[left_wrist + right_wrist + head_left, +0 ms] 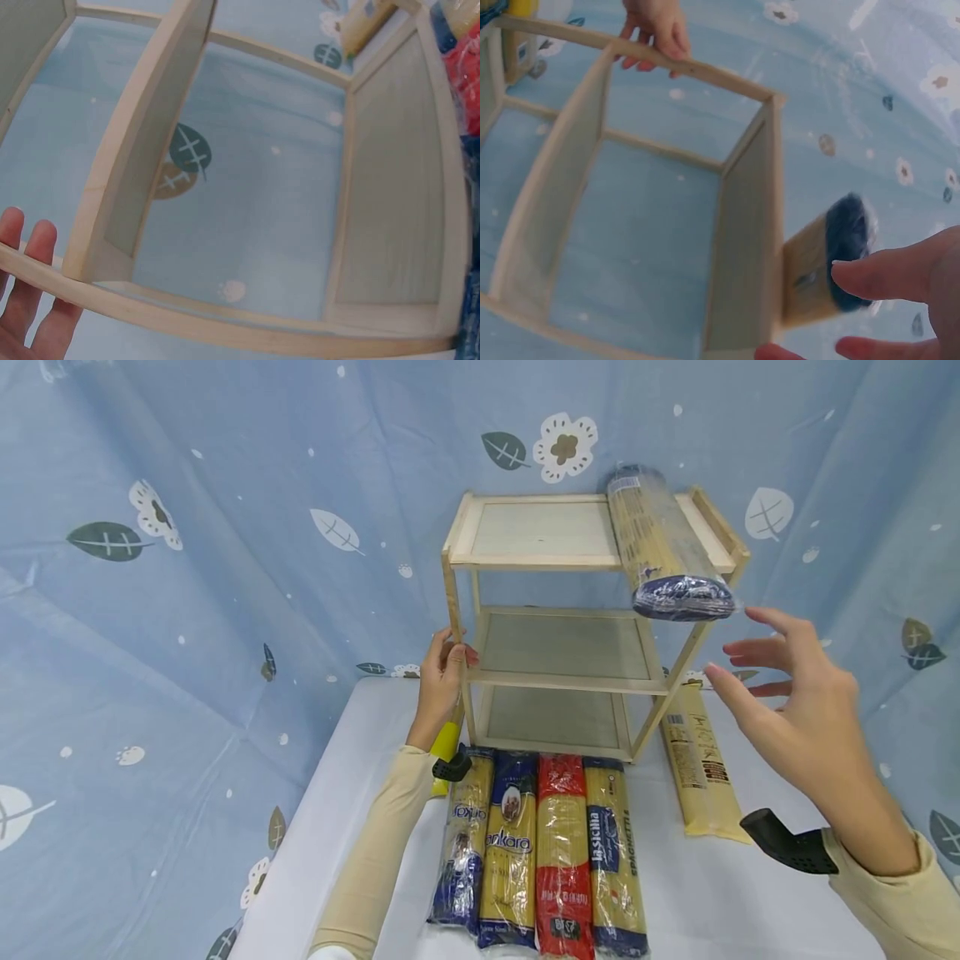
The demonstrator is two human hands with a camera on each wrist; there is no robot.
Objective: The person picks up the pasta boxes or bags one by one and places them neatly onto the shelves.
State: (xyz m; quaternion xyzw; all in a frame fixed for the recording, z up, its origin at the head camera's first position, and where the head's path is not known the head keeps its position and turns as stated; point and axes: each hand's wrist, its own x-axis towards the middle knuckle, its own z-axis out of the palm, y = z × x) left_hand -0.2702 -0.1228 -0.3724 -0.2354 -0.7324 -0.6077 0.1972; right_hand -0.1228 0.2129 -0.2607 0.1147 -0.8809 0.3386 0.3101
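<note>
A small wooden shelf rack with three tiers stands on the white table. My left hand grips its left front post, fingers curled round the wood, as the left wrist view also shows. On the top tier, at the right, lies a pack of spaghetti in clear wrap, its dark blue end jutting past the front edge. My right hand is to the right of that end, fingers spread and thumb apart, holding nothing. In the right wrist view the thumb overlaps the blue end of the pack.
In front of the rack lie several pasta packs side by side: two Ankara packs, a red one and a La Sicilia one. A beige pack lies right of the rack, a yellow one at its left. Patterned blue cloth hangs behind.
</note>
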